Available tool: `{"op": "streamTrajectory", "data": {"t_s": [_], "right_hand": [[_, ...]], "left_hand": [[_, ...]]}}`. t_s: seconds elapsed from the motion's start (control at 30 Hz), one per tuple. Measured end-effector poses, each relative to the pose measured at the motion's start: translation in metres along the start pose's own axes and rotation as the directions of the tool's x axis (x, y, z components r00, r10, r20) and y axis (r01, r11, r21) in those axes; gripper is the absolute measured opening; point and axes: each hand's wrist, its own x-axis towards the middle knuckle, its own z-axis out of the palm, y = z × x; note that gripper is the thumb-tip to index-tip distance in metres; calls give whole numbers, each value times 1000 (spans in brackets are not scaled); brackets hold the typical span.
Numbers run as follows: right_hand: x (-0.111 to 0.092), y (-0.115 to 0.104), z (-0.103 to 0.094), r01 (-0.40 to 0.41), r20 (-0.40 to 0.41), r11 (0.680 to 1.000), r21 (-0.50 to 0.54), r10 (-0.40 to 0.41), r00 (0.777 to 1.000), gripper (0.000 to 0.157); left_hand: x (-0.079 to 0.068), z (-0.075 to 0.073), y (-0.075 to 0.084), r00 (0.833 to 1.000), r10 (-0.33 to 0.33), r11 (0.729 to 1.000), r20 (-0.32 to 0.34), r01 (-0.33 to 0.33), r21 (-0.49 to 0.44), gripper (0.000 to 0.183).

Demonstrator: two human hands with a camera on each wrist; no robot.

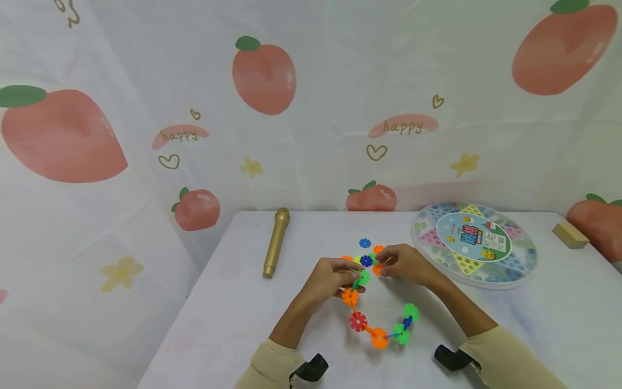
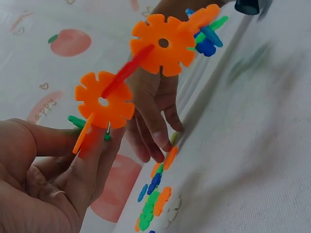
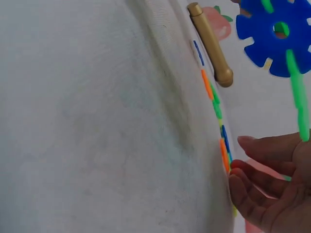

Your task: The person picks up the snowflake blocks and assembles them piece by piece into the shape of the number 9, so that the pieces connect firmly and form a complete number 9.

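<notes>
A curved chain of slotted plastic snowflake discs, with a red disc (image 1: 358, 322) between orange ones and green and blue ones at its far end, hangs above the white table. My left hand (image 1: 325, 283) pinches its upper end near a green disc (image 1: 362, 277). In the left wrist view, an orange disc (image 2: 109, 109) stands above those fingertips. My right hand (image 1: 408, 265) reaches down at loose discs, its fingertips at an orange disc (image 1: 378, 269). Thumb and fingers stand apart in the right wrist view; whether they touch a disc is unclear. A dark blue disc (image 1: 366, 261) lies between the hands.
Behind the loose pile lies a lighter blue disc (image 1: 365, 243). A gold microphone-shaped stick (image 1: 276, 243) lies at the back left. At the back right are a round game board in clear packaging (image 1: 473, 240) and a small wooden block (image 1: 570, 235). A fruit-printed curtain (image 1: 311, 156) hangs behind the table.
</notes>
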Motion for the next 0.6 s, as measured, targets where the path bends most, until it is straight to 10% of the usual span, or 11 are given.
{"op": "streamTrajectory", "data": {"t_s": [0.6], "right_hand": [[6,-4,10,71,27,987,-146,-68,997,27]], "left_hand": [[-1,2,0,999,-11,999,35,13,-52,20]]}}
